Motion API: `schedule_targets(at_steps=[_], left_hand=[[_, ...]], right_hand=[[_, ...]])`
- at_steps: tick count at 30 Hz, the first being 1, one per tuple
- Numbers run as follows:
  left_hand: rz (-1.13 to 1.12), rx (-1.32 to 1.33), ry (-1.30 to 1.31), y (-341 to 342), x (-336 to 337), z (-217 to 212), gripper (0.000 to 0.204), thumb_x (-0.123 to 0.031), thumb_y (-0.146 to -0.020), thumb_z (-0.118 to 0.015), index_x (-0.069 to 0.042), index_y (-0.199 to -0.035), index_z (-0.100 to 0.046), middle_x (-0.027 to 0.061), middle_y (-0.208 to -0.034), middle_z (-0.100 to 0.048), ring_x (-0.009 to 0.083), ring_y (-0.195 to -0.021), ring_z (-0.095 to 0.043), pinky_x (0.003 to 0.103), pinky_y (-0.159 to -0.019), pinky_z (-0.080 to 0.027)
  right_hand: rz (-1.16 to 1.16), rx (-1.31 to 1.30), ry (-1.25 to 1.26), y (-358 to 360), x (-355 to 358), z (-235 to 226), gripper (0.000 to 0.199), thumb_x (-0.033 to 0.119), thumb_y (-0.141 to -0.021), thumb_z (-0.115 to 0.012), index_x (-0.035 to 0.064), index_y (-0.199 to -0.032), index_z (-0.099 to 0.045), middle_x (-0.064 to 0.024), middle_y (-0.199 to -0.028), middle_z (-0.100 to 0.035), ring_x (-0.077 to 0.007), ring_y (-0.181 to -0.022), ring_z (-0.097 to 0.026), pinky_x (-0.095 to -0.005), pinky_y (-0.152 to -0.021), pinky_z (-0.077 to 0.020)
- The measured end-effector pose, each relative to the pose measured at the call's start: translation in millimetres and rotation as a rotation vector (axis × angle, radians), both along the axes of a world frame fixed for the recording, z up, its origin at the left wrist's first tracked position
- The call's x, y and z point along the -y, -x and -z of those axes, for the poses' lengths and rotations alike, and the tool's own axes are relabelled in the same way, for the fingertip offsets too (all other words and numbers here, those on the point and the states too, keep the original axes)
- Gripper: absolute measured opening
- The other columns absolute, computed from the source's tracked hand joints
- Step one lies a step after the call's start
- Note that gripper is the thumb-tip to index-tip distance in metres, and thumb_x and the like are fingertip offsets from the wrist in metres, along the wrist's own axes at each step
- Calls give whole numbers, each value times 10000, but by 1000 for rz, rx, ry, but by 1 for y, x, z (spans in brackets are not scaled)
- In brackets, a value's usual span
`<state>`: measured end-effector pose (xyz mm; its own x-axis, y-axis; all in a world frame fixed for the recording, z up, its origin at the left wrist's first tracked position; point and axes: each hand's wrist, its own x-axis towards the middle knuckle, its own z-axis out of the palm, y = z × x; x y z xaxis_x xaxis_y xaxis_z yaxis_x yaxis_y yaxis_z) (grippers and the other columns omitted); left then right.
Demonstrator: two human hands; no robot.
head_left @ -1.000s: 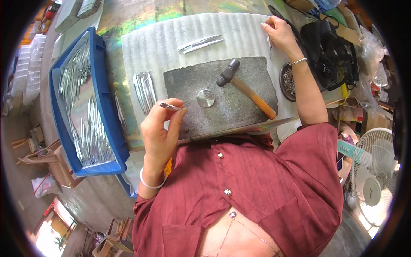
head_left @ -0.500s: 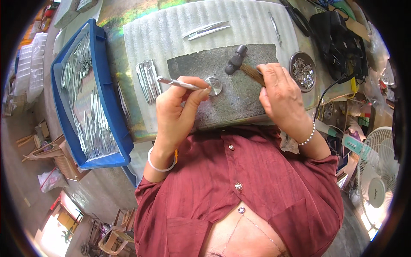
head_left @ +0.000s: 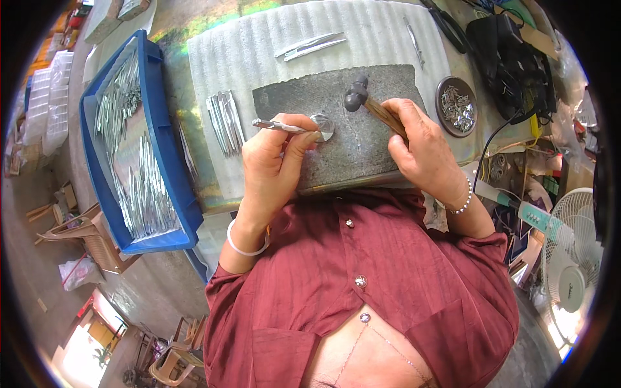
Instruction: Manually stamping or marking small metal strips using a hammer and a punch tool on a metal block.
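Between the thumb and fingers of my left hand (head_left: 275, 152) is a slim silvery metal piece (head_left: 279, 125), its kind unclear. The inner end of that piece reaches the round shiny metal disc (head_left: 323, 127) on the dark stone slab (head_left: 301, 94); my fingertips hide where they meet. My right hand (head_left: 424, 145), fingers wrapped round the wooden handle, holds a hammer (head_left: 386, 119). Its dark rounded head is over the slab, right of the disc; I cannot tell whether it touches the stone.
A row of similar metal pieces (head_left: 225, 123) lies on the white foam sheet (head_left: 259, 45), with several more beyond the slab. To the right, a round dish (head_left: 457, 133) holds small metal parts. A blue tray (head_left: 157, 110) of metal pieces stands left; a black bag (head_left: 495, 58) lies far right.
My left hand and the slim metal piece have shifted slightly right. The hammer's head has turned and moved a little right, with my right hand shifting slightly.
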<state>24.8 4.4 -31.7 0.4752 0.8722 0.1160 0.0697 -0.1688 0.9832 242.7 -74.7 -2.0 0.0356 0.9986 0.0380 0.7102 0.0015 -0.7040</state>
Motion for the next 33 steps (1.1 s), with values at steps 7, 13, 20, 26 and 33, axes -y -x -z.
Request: schedule_targets(at_steps=[7, 13, 20, 26, 33], left_hand=[[1, -31, -53, -1, 0, -3, 41, 50, -840, -605, 28, -869, -586, 65, -792, -625, 119, -651, -608, 228, -590, -477], [1, -42, -20, -1, 0, -3, 33, 46, -854, -589, 23, -876, -578, 63, -776, -614, 119, -642, -613, 228, -587, -480], [4, -111, -94, -2, -1, -4, 93, 68, -824, -595, 12, -895, -573, 81, -756, -601, 170, -631, -625, 250, -571, -488], [18, -332, -603, -8, 3, -9, 282, 123, -681, -558, -21, -923, -586, 132, -800, -596, 296, -673, -620, 348, -564, -512], [79, -358, -631, -1, 3, -10, 232, 5, -678, -614, -47, -905, -604, 113, -859, -641, 282, -708, -649, 340, -561, -526]], right_hand=[[9, -142, -4, 5, 0, -6, 337, -43, -742, -470, -15, -1077, -480, -221, -943, -559, -404, -855, -569, -416, -763, -462], [10, -214, 2, 8, 1, -10, 332, -33, -749, -477, -10, -1080, -486, -207, -904, -580, -359, -830, -600, -396, -747, -472], [14, -279, 22, 9, 1, -14, 334, -25, -752, -506, -6, -1086, -493, -177, -853, -588, -318, -786, -609, -362, -710, -473], [-77, -413, 10, 24, -16, -34, 242, 23, -770, -649, -5, -996, -567, -88, -761, -577, -193, -646, -558, -282, -594, -451], [-460, -375, -292, 42, -48, -53, 236, -9, -691, -683, 9, -911, -601, -118, -787, -597, -271, -670, -601, -306, -597, -486]])
